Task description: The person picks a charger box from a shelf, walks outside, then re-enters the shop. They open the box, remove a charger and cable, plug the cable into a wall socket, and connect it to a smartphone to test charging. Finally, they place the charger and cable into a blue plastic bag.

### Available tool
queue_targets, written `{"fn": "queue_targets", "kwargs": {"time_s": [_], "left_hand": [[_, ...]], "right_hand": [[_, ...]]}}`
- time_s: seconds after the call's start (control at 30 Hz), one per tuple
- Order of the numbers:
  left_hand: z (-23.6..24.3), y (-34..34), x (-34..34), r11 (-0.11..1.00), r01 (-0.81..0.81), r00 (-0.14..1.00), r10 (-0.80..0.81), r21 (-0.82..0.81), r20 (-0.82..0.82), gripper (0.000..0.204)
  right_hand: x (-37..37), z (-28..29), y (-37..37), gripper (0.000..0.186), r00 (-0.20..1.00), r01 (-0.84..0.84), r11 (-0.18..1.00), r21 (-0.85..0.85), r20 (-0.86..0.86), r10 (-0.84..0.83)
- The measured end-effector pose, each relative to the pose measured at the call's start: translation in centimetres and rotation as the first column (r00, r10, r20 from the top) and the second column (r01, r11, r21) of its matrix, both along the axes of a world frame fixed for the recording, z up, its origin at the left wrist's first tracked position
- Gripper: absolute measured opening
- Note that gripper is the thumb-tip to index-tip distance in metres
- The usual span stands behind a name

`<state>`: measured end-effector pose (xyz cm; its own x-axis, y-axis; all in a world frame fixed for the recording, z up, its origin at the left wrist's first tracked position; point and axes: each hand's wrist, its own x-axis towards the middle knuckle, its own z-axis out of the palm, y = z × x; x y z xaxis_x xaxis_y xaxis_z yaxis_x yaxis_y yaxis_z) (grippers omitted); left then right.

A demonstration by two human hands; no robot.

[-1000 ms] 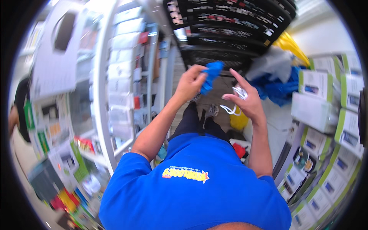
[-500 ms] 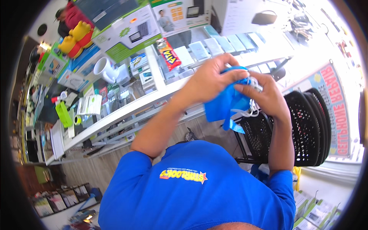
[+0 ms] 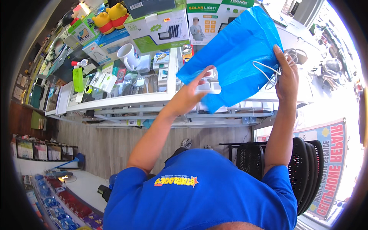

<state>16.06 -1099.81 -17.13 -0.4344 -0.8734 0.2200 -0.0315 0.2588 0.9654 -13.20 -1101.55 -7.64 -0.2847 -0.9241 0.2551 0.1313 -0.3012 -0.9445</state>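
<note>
A blue plastic bag (image 3: 245, 57) hangs spread out over the glass counter, with a cut-out hole near its lower left part. My right hand (image 3: 286, 76) is closed on the bag's right edge, thumb pressed up along it. A looped white cable (image 3: 269, 79) is bunched in that same hand. My left hand (image 3: 186, 97) is by the hole at the bag's left side, thumb and fingers apart and slightly blurred; it does not appear to grip the plastic.
Along the white-framed glass counter (image 3: 134, 100) stand a white mug (image 3: 128, 56), a solar light box (image 3: 161, 32), yellow bear figures (image 3: 111, 18) and a green holder (image 3: 78, 79). Black perforated chairs (image 3: 306, 168) are stacked at my right, beside a banner (image 3: 331, 168).
The bag has gone from bunched between both hands to spread wide. My left hand has let go of it and moved left; my right has moved right and up with the cable. My view has turned.
</note>
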Motion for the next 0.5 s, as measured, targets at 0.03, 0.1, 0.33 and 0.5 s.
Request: {"fn": "queue_targets", "kwargs": {"time_s": [0.03,0.1,0.33,0.5], "left_hand": [[0.2,-0.1,-1.3,0.984,-0.075,0.993,0.089,0.162,-0.082,0.082],[1.5,-1.2,-3.6,0.962,-0.034,0.928,0.130,0.269,-0.349,0.073],[1.2,-1.1,-6.1,0.920,-0.037,0.805,0.258,0.390,-0.534,0.042],[1.5,0.1,-4.7,0.903,-0.178,0.897,0.312,0.392,-0.313,0.045]], "right_hand": [[-0.3,-0.8,-0.2,0.032,1.000,-0.019,0.999,0.029,-0.016,0.019],[-1.2,-2.0,-1.1,0.034,0.995,-0.033,0.996,0.078,-0.090,0.040],[-1.8,-4.3,-0.5,0.040,0.972,0.108,0.978,0.181,-0.227,-0.065],[-1.9,-5.3,-0.2,0.039,0.826,0.241,0.968,0.071,-0.540,-0.165]]}}
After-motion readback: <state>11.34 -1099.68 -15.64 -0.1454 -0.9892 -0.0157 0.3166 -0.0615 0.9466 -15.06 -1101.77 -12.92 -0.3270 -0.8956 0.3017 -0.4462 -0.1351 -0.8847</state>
